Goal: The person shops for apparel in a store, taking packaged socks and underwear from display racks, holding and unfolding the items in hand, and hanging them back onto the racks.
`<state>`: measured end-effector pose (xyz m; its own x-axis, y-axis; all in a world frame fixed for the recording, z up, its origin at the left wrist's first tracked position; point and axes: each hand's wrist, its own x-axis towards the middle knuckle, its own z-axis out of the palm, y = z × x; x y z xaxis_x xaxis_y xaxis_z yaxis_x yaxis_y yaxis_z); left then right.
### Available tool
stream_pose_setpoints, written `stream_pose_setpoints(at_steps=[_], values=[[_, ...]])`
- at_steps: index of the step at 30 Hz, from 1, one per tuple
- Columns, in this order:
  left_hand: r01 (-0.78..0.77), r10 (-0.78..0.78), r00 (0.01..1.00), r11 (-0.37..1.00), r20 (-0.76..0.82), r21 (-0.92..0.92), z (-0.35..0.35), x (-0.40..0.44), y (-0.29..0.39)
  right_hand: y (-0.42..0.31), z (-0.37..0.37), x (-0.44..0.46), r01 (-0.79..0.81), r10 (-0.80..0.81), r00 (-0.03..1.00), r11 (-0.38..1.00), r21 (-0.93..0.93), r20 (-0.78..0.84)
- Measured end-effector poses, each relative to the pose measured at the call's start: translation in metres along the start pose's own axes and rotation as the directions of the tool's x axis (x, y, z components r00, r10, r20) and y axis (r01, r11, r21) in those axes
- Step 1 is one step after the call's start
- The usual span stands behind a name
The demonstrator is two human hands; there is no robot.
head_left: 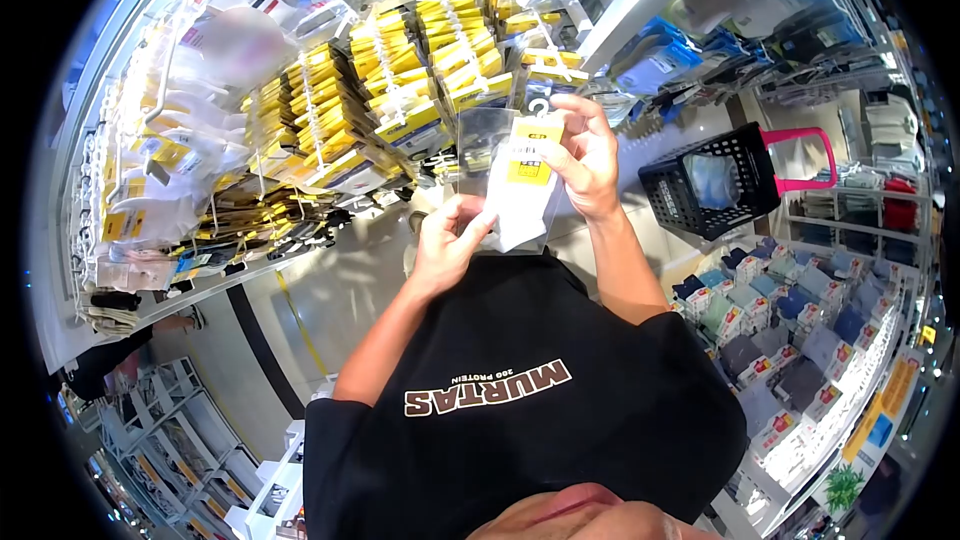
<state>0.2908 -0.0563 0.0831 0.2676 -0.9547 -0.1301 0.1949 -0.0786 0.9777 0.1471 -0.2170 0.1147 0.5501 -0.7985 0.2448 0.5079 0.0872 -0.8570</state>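
In front of my chest is a pack of white socks [520, 208] with a yellow-and-white label [531, 155] and a small hanging hook [537, 105] at its top. Clear plastic wrapping [482, 138] shows along its left side. My right hand [588, 158] grips the pack's upper right edge, thumb lying over the label. Lower down on the left, my left hand [450, 238] pinches the pack's edge between thumb and fingers. Several rows of yellow-topped packs [390, 65] hang from rack hooks just beyond my hands.
A black basket [700, 185] with a pink handle [828, 158] stands on the floor to the right, holding a clear-wrapped item. Folded goods fill a display [790, 315] at lower right. White shelving [180, 430] stands at lower left, with part of another person [115, 365] near it.
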Motion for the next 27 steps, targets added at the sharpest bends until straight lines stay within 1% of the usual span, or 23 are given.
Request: stream_pose_setpoints(at_steps=[2, 5, 8, 17, 20, 22, 23, 25, 27], values=[[0.013, -0.013, 1.0, 1.0, 0.015, -0.021, 0.0, -0.001, 0.001, 0.005, -0.004, -0.001, -0.002, 0.002, 1.0, 1.0, -0.005, 0.026], [0.027, -0.026, 0.999, 0.999, 0.031, -0.028, -0.002, -0.002, 0.001, 0.011, -0.007, -0.001, 0.037, -0.037, 0.998, 0.999, -0.001, 0.055], [0.027, -0.026, 0.999, 0.999, 0.044, -0.019, -0.003, -0.003, 0.0, 0.01, -0.003, 0.0, 0.031, -0.031, 0.999, 0.999, 0.015, 0.018], [0.051, -0.048, 0.997, 0.998, 0.069, -0.047, -0.003, -0.002, -0.002, 0.014, -0.003, -0.001, 0.045, -0.047, 0.998, 0.996, 0.083, 0.031], [0.063, -0.057, 0.995, 0.995, 0.078, -0.072, -0.004, -0.002, -0.002, 0.015, -0.006, 0.0, 0.061, -0.062, 0.998, 0.998, 0.034, 0.023], [0.056, -0.049, 0.997, 0.991, 0.057, -0.123, 0.001, 0.0, 0.009, 0.017, -0.008, -0.002, 0.022, -0.023, 0.999, 1.0, 0.01, 0.03], [0.04, -0.033, 0.998, 0.992, 0.06, -0.118, 0.001, 0.0, 0.008, 0.017, -0.008, -0.003, 0.003, -0.003, 0.999, 1.0, -0.001, 0.035], [0.007, -0.001, 0.998, 0.994, 0.064, -0.106, 0.001, 0.002, 0.007, 0.019, -0.006, -0.003, 0.016, -0.015, 0.999, 0.999, -0.032, 0.035], [0.028, -0.018, 0.997, 0.989, 0.072, -0.147, 0.002, 0.005, 0.009, 0.02, -0.003, -0.002, 0.023, -0.021, 0.999, 0.999, -0.045, 0.039]])
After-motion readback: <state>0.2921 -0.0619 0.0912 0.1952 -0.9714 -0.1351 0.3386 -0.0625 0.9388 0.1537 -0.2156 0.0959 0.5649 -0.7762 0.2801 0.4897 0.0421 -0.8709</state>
